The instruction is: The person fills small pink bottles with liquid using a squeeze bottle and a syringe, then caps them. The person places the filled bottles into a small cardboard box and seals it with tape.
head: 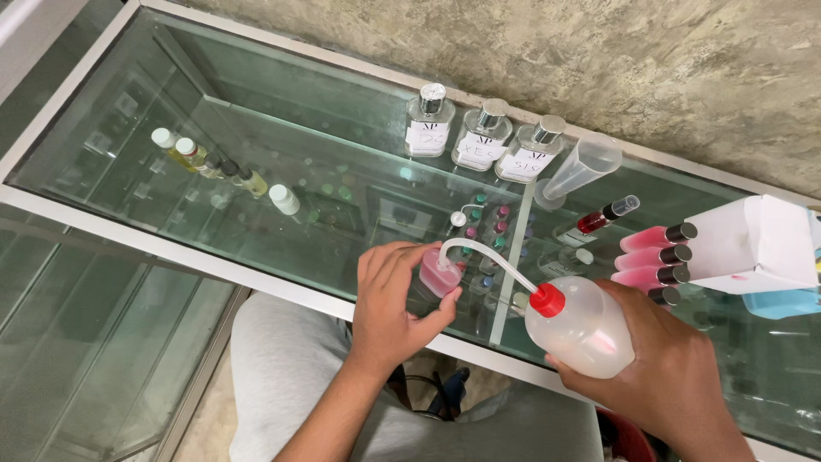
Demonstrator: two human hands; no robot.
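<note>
Along the far edge of your glass bench (256,162) stood three square perfume bottles (483,137). Just right of them a clear measuring cylinder (581,167) lay tilted; well left lay small vials (205,161); farther right, pink tubes (654,255) beside a white box (753,244).

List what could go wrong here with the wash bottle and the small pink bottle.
1. The small pink bottle has a narrow mouth; if the curved spout slips out, liquid may spill on the glass counter.
2. The left hand steadies it near the counter's front edge, so a nudge could tip it off.
3. Squeezing the wash bottle too hard with the right hand might overfill it.
</note>
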